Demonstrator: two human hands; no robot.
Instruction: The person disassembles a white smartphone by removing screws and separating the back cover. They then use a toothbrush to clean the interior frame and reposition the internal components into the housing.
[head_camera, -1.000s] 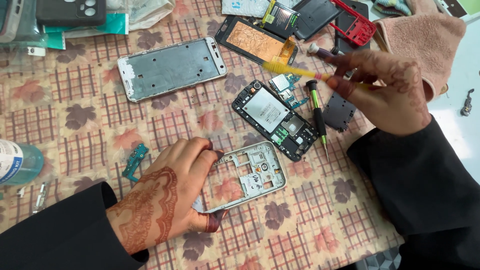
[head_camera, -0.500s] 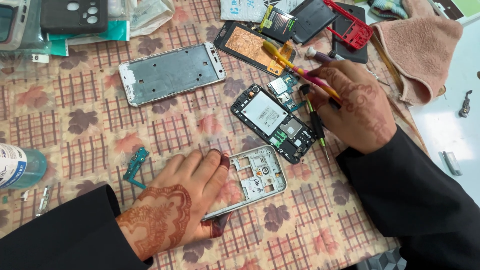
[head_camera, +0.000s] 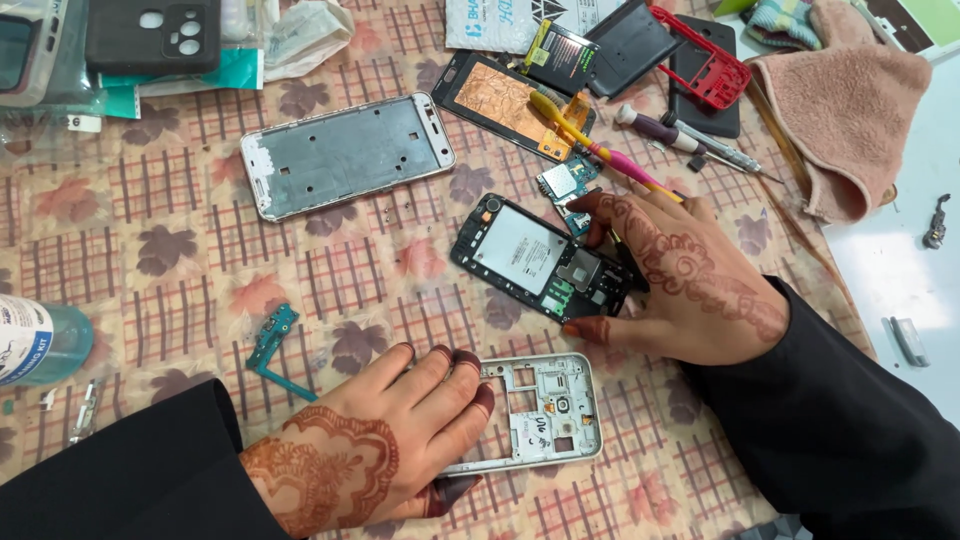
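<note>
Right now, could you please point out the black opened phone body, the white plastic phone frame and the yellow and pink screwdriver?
black opened phone body (head_camera: 522, 255): head view, on its pale centre panel.
white plastic phone frame (head_camera: 560, 410): head view, on its inner plate.
yellow and pink screwdriver (head_camera: 585, 140): head view, on its shaft.

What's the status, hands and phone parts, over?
Left hand flat on the white phone frame. Right hand grips the black phone chassis, yellow-pink tool under its fingers. Loose circuit board close beside the chassis.

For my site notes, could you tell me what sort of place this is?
Probably a phone repair bench: an opened black phone under the right hand, bare phone frames, and screwdrivers.
</note>
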